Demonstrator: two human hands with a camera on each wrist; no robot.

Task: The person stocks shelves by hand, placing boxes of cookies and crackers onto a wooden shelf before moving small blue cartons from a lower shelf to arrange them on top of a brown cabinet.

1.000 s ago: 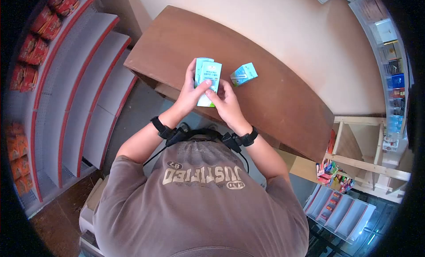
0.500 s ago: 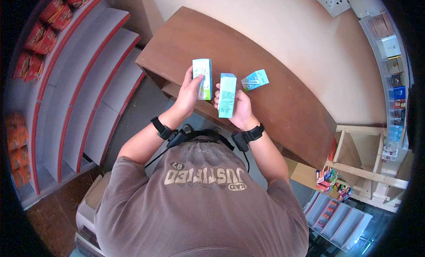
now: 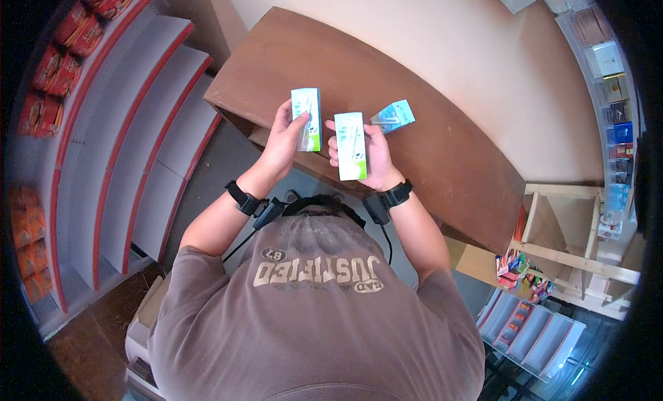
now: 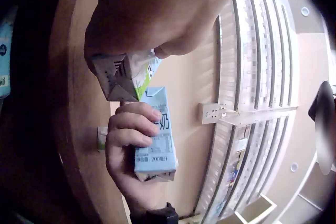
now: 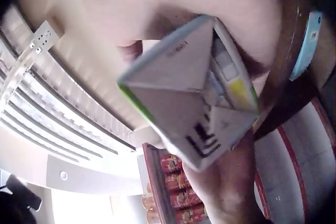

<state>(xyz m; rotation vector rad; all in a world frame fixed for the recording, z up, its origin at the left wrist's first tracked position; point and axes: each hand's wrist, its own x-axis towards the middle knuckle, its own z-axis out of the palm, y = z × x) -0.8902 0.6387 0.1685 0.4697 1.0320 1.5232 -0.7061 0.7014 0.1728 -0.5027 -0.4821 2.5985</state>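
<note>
My left hand (image 3: pixel 278 144) grips a light blue and white milk carton (image 3: pixel 308 121), its green-edged lower end toward me and the thumb across its face. To the right, my right hand (image 3: pixel 378 165) holds a similar milk carton (image 3: pixel 351 147) upright, fingers curled around its sides. The two cartons are side by side with a small gap in the head view. In the left wrist view the right hand's carton (image 4: pixel 155 140) shows a 200 ml marking. The folded base of that carton (image 5: pixel 184 95) fills the right wrist view. A third blue carton (image 3: pixel 394 116) lies on the brown table.
Both hands are over the near edge of the curved brown table (image 3: pixel 442 159). Red-edged shelves (image 3: pixel 131 145) with red packs (image 3: pixel 48 70) stand at the left. A wooden frame (image 3: pixel 563 235) and a box of colourful packets (image 3: pixel 521 277) are at the right.
The two cartons, held together one over the other before, have come apart, one in each hand. My right hand has turned its carton from a text-covered side to the green-bottomed face.
</note>
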